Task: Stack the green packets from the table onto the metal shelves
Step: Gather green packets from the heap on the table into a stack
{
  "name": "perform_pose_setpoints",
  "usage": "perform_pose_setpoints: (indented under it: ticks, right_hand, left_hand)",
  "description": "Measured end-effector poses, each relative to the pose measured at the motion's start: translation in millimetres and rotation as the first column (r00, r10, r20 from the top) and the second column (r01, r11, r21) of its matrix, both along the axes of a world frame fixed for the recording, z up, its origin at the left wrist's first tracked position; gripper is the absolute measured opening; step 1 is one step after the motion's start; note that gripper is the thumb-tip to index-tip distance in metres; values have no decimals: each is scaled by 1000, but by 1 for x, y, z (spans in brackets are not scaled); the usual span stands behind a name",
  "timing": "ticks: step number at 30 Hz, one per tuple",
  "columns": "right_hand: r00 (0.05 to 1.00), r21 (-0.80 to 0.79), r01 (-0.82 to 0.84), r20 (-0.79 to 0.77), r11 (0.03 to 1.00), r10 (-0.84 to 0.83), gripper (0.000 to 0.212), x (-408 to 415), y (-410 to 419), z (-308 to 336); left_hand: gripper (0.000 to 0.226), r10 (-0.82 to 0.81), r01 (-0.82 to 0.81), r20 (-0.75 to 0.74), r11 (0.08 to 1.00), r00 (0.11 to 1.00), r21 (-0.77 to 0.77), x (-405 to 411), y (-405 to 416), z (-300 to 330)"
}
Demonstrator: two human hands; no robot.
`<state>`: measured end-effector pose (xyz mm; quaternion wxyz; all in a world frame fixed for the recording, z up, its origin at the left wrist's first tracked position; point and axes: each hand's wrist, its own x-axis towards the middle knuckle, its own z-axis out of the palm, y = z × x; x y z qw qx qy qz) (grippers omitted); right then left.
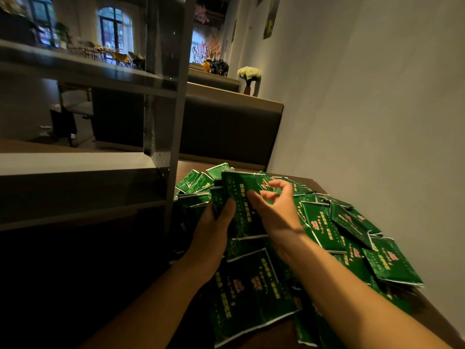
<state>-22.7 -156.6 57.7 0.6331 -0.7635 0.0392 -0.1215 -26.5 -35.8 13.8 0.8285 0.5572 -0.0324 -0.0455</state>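
Two bare forearms — no sleeves, no cuffs reaching the wrists. The left grip [214,230] and the right grip [274,212] are ungloved; no rings, watch or bands show — short, plain fingernails on the visible fingertips.

Dim room – plain grey wall [364,96], arched windows [114,26] (daylit), white flowers [249,73] on ledge [226,93]

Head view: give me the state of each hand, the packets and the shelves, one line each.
Left hand: grips a held bunch of packets.
Right hand: fingers loosely curled over the bunch, holding nothing.
Packet pile: loose heap on the table.
Shelves: visible levels bare.
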Motion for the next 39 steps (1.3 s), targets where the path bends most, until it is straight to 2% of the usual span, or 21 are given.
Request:
perform_pose_setpoints:
  ticks: [1,3,5,6,7,9,10,13,16,19,21,25,29,31,34,37,39]
  right_hand:
    - [999,-114,24,38,993,-19,82,2,-1,-4]
    - [997,-230,38,76,972,-21,57,8,-3,-8]
    - [998,-228,0,62,974,15,25,10,1,-5]
    - [999,-200,-15,46,980,25,15,10,2,-4]
    - [999,-186,-39,20,982,43,13,8,4,-2]
    - [996,-280,-91,-36,956,84,29,0,8,4]
    - [992,-332,-129,-53,934,118,33,-4,10,6]
    - [968,-297,-251,-95,921,234,26,-13,16,6]
    - [971,-346,-239,-72,908,228,47,-14,18,3]
    - [981,-393,-195,-72,899,181,24,-7,12,10]
    - [988,-348,-152,-63,925,138,14,0,0,18]
    - [998,-309,-31,35,950,44,16,5,-23,33]
    - [998,-232,-5,52,973,18,10,8,-33,38]
    - [994,-226,21,107,974,3,15,5,-30,35]
    - [981,-306,-12,181,952,70,14,-6,-16,26]
    - [981,-429,-128,75,894,176,8,-17,6,14]
    - [973,-443,-193,30,875,229,8,-18,16,5]
  left_hand:
    - [59,8,-8,-5,1000,1000,-7,0,0,0]
    - [35,36,-37,-38,999,999,-22,0,0,1]
    - [29,41,-48,-90,996,995,-81,2,1,1]
    - [30,50,-60,-105,993,993,-102,3,1,1]
    - [34,75,-89,-114,989,991,-117,3,1,2]
    - [43,122,-127,-69,988,990,-87,5,3,2]
    - [42,138,-138,-17,990,990,-40,5,3,1]
    - [22,85,-113,198,985,977,133,-1,4,6]
    - [38,69,-147,293,955,954,256,-4,2,6]
    - [41,158,-208,223,952,962,223,-2,5,8]
    - [37,226,-252,158,953,961,168,2,10,8]
    - [35,277,-285,92,954,956,88,7,15,9]
    - [36,268,-278,101,956,958,98,7,13,9]
    - [36,263,-273,95,956,960,106,8,12,8]
    - [36,233,-241,79,964,969,111,7,10,7]
    - [39,170,-180,106,979,980,94,4,6,6]
    - [38,147,-161,136,981,980,106,3,5,5]
